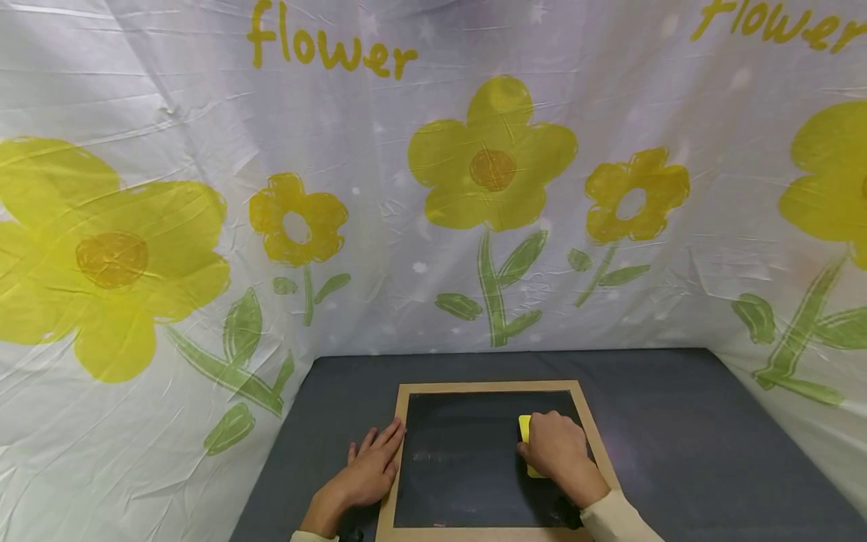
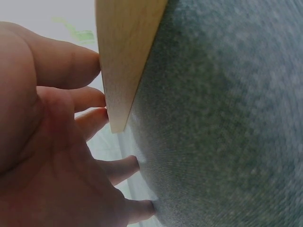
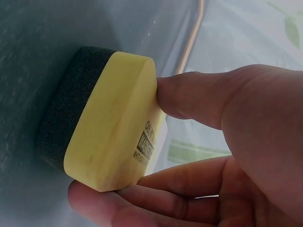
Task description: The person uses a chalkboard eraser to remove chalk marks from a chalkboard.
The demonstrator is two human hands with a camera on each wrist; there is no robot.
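The right hand [image 1: 558,446] is pinching the probably light eraser [image 3: 106,118] by its sides, the uncurled left hand [image 1: 366,473] touching the blackboard [image 1: 463,425].

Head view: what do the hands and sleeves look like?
The left hand and right hand are bare: no gloves or rings visible. The right sleeve is plain cream, ending near the wrist; of the left sleeve, only a matching cream edge shows. A small black item by the left wrist is too cropped to identify.
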